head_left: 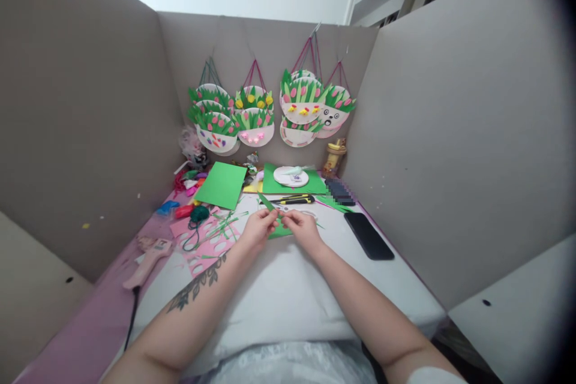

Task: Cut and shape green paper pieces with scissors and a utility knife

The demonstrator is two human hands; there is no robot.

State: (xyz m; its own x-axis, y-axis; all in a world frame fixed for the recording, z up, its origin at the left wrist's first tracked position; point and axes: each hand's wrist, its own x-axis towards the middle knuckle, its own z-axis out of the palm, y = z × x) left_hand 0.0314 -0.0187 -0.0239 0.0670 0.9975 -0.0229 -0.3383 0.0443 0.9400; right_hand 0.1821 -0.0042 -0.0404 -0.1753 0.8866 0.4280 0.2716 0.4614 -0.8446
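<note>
Head view shows the left hand (257, 229) and the right hand (302, 227) meeting over the white table (279, 288), fingers of both pinched on a green paper piece (278, 229) held between them. Just beyond lies a yellow-handled cutter (294, 198), with a black phone (369, 235) to the right.

Both hands cover a good part of the green paper piece (279, 229), so its full shape can't be made out. The left hand (257, 229) and right hand (303, 229) pinch at it with fingertips bunched together, too small to see which ones touch. By the desk's far right edge sits a pixelated dark patch (338, 191), no telling what it is. The glue gun (148, 259) near the left edge has its cord running off under the forearm. The writing on the paper plate (291, 176) at the far edge is maybe a stamp, unreadable.
</note>
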